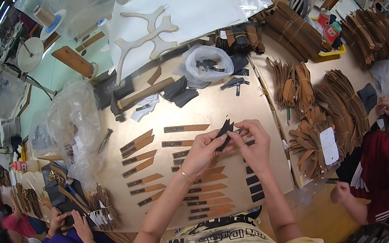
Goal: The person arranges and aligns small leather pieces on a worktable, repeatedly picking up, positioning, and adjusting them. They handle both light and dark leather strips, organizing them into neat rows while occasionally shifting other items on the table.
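Note:
My left hand (204, 152) is closed around a small bunch of thin black pieces (224, 135), perhaps leather or fabric, their ends sticking up unevenly. At the right side of the bunch, my right hand (255, 143) pinches a small black piece between thumb and fingertips. Below and left of my hands, tan strips (186, 128) with pointed ends lie in rows, each with a black patch at one end. Some of these strips are partly hidden under my left forearm. A column of small black rectangles (252, 180) lies beside my right forearm.
A hammer (145, 94) and black scraps (179, 91) lie beyond the strips. An open plastic bag (195, 75) holds black bits. Bundled brown strips (343, 101) crowd the right. Crumpled plastic (75, 129) sits left. Other people work at the right and lower left.

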Demonstrator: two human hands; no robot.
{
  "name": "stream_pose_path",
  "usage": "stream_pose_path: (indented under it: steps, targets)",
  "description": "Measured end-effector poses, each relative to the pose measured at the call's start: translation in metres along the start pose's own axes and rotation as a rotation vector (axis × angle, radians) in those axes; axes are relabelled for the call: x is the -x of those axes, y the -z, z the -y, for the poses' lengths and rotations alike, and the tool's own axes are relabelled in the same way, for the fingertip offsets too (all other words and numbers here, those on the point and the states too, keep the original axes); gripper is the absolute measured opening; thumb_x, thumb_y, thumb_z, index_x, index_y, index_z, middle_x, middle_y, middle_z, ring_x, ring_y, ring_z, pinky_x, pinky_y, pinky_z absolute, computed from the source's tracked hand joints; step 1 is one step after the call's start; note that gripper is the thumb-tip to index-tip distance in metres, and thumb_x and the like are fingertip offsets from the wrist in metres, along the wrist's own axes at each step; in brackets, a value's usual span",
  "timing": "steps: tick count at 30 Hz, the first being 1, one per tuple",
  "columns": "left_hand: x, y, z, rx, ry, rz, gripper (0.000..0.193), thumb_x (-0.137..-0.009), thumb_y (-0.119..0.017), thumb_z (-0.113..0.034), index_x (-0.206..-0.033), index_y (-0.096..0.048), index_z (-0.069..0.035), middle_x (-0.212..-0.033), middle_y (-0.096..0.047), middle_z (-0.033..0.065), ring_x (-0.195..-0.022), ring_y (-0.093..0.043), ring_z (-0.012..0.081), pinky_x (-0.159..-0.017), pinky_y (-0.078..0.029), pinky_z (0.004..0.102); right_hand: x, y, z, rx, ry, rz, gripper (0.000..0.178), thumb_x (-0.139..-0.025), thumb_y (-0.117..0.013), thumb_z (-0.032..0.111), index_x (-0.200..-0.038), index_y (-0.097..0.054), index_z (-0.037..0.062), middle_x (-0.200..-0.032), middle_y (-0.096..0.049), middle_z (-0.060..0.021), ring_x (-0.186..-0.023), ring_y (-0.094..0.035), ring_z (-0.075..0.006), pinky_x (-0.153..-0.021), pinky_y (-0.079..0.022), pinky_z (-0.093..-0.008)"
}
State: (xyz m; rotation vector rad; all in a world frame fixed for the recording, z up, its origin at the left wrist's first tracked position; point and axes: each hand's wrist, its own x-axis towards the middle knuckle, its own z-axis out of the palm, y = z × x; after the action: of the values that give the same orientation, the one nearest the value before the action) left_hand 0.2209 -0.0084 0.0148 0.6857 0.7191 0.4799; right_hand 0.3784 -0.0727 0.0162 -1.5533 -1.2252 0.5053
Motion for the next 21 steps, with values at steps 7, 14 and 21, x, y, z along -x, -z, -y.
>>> stream_pose_path:
  steps: [7, 14, 21]
  targets:
    - [0.004, 0.003, 0.0, -0.134, -0.047, 0.019, 0.026, -0.101, -0.057, -0.015, -0.122, -0.067, -0.002, -0.101, -0.072, 0.0024, -0.086, -0.066, 0.0073, -0.063, -0.045, 0.0196, -0.001, 0.002, -0.005, -0.128, -0.103, 0.063, 0.026, -0.078, -0.08, 0.011, -0.1, -0.068, 0.0024, -0.094, -0.065, -0.0042, -0.071, -0.058, -0.0106, -0.065, -0.046, -0.0243]
    - [0.005, 0.003, 0.001, -0.121, -0.037, -0.023, 0.028, -0.1, -0.057, -0.01, -0.124, -0.066, -0.001, -0.101, -0.072, 0.0025, -0.088, -0.064, 0.0035, -0.065, -0.042, 0.0155, 0.002, 0.002, 0.008, -0.035, -0.11, -0.041, 0.026, -0.078, -0.081, 0.011, -0.099, -0.068, 0.003, -0.094, -0.064, -0.0031, -0.073, -0.057, -0.01, -0.066, -0.045, -0.0251]
    - [0.009, -0.004, -0.006, -0.228, -0.053, -0.036, 0.029, -0.1, -0.056, -0.009, -0.125, -0.063, 0.004, -0.11, -0.07, 0.0063, -0.096, -0.065, 0.0091, -0.085, -0.052, 0.0216, -0.001, 0.004, 0.004, -0.085, -0.08, 0.054, 0.022, -0.079, -0.08, 0.009, -0.096, -0.068, 0.0031, -0.094, -0.064, -0.003, -0.074, -0.057, -0.0109, -0.066, -0.045, -0.0252]
